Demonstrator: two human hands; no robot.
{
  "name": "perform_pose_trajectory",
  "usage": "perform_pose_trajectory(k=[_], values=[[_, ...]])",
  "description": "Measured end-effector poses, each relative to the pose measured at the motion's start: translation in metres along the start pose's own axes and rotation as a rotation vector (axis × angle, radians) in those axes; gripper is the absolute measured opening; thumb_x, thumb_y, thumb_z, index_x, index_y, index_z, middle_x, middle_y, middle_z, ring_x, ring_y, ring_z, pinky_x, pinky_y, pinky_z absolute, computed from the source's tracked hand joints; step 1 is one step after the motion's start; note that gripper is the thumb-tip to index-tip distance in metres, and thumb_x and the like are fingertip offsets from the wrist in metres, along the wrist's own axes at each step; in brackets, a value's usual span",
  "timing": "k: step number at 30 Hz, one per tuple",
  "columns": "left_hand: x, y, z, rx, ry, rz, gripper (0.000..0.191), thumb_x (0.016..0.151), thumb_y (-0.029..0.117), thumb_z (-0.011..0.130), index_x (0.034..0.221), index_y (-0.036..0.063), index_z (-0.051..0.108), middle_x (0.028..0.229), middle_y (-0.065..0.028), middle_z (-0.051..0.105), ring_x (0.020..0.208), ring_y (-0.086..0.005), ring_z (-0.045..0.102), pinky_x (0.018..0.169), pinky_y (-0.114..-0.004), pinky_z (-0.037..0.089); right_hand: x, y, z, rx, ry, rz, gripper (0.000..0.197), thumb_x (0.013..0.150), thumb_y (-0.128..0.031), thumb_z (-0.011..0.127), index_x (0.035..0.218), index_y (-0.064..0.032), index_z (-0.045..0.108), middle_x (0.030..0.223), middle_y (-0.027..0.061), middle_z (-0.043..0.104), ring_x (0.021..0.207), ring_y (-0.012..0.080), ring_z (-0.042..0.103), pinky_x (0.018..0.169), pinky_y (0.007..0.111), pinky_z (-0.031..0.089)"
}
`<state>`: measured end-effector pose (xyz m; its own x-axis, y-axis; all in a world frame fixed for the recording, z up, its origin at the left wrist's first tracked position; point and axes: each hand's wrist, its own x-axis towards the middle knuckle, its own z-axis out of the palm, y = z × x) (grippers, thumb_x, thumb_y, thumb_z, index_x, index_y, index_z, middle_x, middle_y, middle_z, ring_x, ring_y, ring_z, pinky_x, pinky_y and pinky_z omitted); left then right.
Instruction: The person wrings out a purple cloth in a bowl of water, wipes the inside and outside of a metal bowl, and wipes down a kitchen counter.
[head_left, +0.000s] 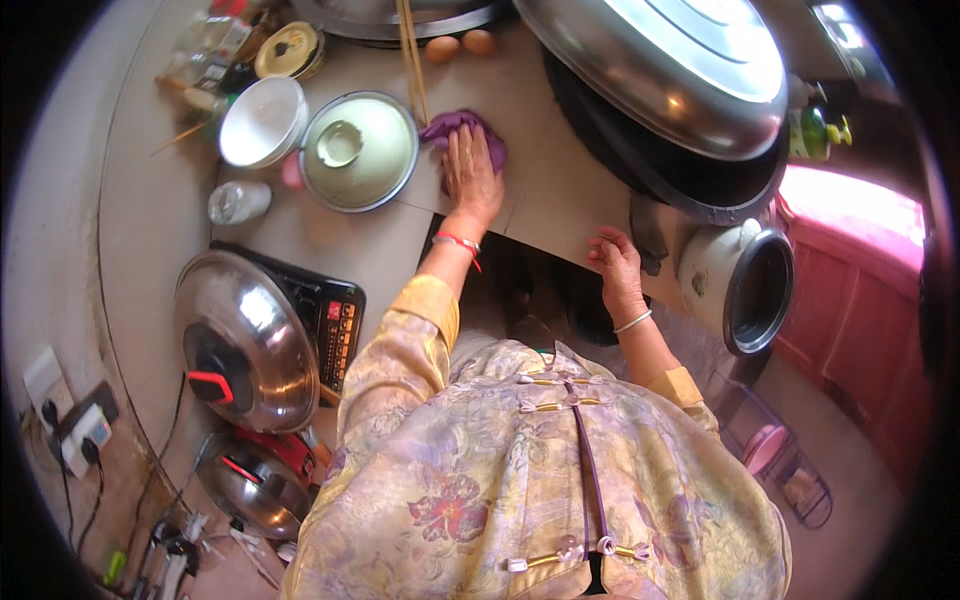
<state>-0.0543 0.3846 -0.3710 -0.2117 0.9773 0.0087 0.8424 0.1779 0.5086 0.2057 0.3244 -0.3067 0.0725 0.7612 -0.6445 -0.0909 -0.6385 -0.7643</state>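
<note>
My left hand (474, 178) presses down on a crumpled purple cloth (491, 144) on the tiled countertop (532, 176), its fingers side by side over the fabric. Just left of it sits an upturned pale green bowl (386, 154) with its foot ring on top. A pair of chopsticks (409, 56) points toward the cloth from the back, beside two brown eggs (442, 49). Over the counter's front edge, my right hand (619, 262) hovers with loosely curled fingers and nothing visible in it. A dark cloth-like piece (648, 236) lies close to its right.
A large metal lid (660, 67) leans over a black wok (720, 184) at the back right. Nearby stands a white pot (709, 262). Leftward are white bowls (259, 124), a glass jar (238, 202) and a lidded pan (277, 337) on an induction cooker (339, 330).
</note>
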Motion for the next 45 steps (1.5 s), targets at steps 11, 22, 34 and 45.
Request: perform_pose_trajectory(k=[11,22,34,45], values=[[0.117,0.033,0.029,-0.053,0.063,0.493,0.046,0.082,0.017,0.057,0.125,0.0015,0.052,0.123,-0.0236,0.054,0.117,-0.041,0.048,0.098,-0.047,0.039,0.038,-0.002,-0.075,0.124,0.25,-0.091,0.049,0.085,-0.009,0.054,0.132,-0.001,0.045,0.102,0.0071,0.059,0.087,0.0183,0.058,0.077,0.034,0.051],[-0.012,0.142,0.053,-0.07,-0.094,0.588,0.046,0.073,0.02,0.062,0.115,0.0025,0.057,0.117,-0.0173,0.055,0.112,-0.0352,0.049,0.098,-0.049,0.038,0.015,-0.004,-0.077,0.156,0.264,-0.226,0.044,0.089,-0.01,0.054,0.132,-0.0036,0.047,0.114,0.0071,0.057,0.097,0.0168,0.056,0.085,0.032,0.048],[-0.094,0.162,0.026,-0.159,-0.323,0.781,0.043,0.07,0.008,0.062,0.113,0.0093,0.059,0.126,-0.0091,0.052,0.129,-0.0299,0.038,0.106,-0.048,0.032,-0.069,0.02,-0.109,-0.038,0.061,-0.206,0.021,0.091,0.0,0.048,0.107,-0.0026,0.061,0.095,0.0035,0.061,0.075,0.0075,0.058,0.07,0.022,0.051],[-0.103,0.072,-0.055,-0.373,-0.408,-0.263,0.036,0.088,0.018,0.062,0.12,0.0027,0.057,0.118,-0.0136,0.061,0.108,-0.0272,0.058,0.094,-0.034,0.046,-0.124,-0.005,-0.117,-0.303,-0.215,-0.33,0.016,0.091,0.0,0.051,0.103,-0.0005,0.062,0.1,0.0048,0.06,0.085,0.0096,0.059,0.073,0.023,0.051]])
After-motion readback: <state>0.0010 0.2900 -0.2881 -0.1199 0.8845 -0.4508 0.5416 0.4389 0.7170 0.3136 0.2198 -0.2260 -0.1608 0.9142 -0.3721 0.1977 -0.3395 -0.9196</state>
